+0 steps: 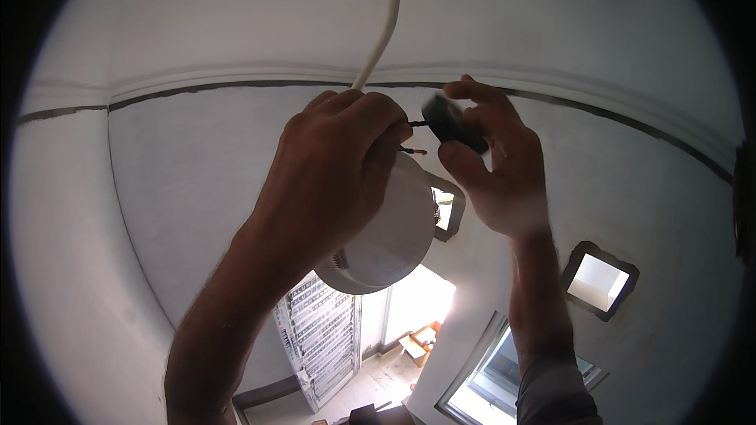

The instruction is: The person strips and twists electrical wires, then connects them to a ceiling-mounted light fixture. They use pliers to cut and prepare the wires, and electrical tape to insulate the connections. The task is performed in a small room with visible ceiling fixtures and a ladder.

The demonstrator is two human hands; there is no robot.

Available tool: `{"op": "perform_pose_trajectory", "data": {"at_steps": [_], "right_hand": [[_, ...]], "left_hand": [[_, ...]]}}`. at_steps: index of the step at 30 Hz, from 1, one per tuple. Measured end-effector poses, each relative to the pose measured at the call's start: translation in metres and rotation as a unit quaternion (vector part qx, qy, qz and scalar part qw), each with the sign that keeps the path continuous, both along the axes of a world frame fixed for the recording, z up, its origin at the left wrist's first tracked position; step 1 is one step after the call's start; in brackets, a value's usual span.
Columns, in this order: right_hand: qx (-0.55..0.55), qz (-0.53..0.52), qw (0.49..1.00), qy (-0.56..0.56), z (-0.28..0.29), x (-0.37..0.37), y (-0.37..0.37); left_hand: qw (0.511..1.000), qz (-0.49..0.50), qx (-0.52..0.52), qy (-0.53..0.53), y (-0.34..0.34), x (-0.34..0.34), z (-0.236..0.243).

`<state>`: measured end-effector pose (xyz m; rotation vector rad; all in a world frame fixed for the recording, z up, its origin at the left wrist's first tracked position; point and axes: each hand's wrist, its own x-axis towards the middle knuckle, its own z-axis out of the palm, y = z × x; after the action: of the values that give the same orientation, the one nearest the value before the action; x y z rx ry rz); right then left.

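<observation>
My left hand (331, 165) is closed around the end of a white cable (387, 27) that comes down from above. Out of its fingertips stick a dark wire (417, 123) and a second short wire with a bare copper end (421, 152). A roll of black electrical tape (453, 122), a little blurred, is held between the thumb and fingers of my right hand (500, 165). The first wire reaches up to the tape. Just below my left hand is a round white light fixture (386, 240), its upper part hidden by that hand; what supports it I cannot tell.
A dark strip (236, 85) runs along the upper wall. Square openings (602, 282) pierce the wall, and a window (488, 386) is at the lower right. Far below are a wrapped panel (321, 338) by a bright doorway and a wooden piece (417, 345) on the floor.
</observation>
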<state>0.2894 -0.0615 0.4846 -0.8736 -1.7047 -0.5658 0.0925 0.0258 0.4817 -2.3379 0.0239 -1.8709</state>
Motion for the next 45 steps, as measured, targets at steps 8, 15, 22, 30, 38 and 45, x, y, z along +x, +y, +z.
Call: {"op": "perform_pose_trajectory", "data": {"at_steps": [8, 15, 22, 30, 38, 45], "right_hand": [[-0.091, 0.355, 0.914, 0.173, 0.000, -0.008, 0.002], [0.063, -0.187, 0.980, -0.002, -0.014, -0.011, -0.005], [0.086, -0.180, 0.958, -0.207, -0.001, -0.040, -0.041], [-0.051, 0.172, 0.981, -0.071, 0.035, 0.001, 0.000], [0.000, -0.102, 0.992, -0.070, 0.015, -0.022, -0.019], [0.115, -0.252, 0.931, -0.238, 0.012, -0.033, -0.045]], "left_hand": [[1.000, -0.026, 0.007, 0.009, 0.006, 0.003, -0.003], [0.998, -0.045, -0.041, -0.031, 0.002, 0.001, 0.000], [1.000, -0.014, -0.019, -0.016, -0.002, 0.000, 0.005], [0.999, -0.048, -0.012, -0.017, 0.000, 0.002, 0.000], [0.991, -0.120, -0.063, -0.023, -0.002, 0.008, 0.003], [0.995, -0.047, -0.079, -0.029, -0.010, 0.000, 0.008]]}}
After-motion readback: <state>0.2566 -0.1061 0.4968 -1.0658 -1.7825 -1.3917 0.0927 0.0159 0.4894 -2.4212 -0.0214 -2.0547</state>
